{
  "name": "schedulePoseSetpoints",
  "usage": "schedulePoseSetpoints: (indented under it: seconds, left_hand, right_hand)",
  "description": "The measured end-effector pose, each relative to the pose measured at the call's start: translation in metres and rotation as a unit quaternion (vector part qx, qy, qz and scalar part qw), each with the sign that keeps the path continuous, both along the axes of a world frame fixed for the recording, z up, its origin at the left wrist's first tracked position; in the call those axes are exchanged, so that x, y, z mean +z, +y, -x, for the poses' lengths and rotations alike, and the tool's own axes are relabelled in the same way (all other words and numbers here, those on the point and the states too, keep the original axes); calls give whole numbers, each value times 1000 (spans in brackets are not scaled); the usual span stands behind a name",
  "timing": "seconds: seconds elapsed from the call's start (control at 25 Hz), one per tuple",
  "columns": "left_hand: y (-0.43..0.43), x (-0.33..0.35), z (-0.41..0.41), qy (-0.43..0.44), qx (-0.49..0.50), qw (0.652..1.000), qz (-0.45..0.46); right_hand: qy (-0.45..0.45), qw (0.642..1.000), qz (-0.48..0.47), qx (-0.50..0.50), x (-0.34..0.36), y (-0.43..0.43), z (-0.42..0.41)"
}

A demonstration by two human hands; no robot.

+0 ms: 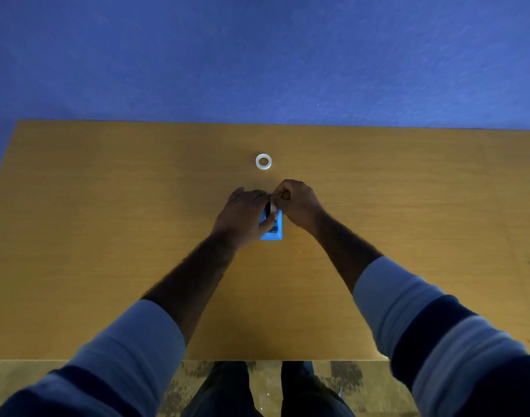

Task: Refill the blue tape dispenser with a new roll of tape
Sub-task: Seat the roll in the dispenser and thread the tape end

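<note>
The blue tape dispenser (272,231) stands on the wooden table (107,206) at its middle. My left hand (244,216) wraps around the dispenser's left side, thumb across its top. My right hand (298,203) is curled at the far end, fingers pinched on a pale roll or core (272,207) that sits at the dispenser's top; much of it is hidden by my fingers. A separate whitish tape ring (263,161) lies flat on the table just beyond both hands, untouched.
A blue wall (257,55) rises behind the table's far edge. The near table edge runs just in front of my legs (263,389), with patterned floor below.
</note>
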State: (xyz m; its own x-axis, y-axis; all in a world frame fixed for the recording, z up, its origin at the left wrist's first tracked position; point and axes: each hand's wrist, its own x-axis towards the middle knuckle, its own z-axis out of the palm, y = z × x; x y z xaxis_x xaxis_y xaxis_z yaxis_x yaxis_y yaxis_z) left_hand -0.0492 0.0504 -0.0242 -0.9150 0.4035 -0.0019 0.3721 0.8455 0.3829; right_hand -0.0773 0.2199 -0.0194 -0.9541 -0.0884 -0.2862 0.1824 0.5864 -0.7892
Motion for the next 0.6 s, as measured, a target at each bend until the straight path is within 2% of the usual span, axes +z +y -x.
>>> schedulePoseSetpoints:
  seconds: [0.28, 0.6]
  left_hand:
    - [0, 2, 1, -37, 0, 999, 1]
    - [1, 4, 3, -41, 14, 999, -24]
  right_hand:
    - [-20, 1000, 8, -17, 2, -1, 0]
    - [-21, 1000, 8, -22, 2, -3, -1]
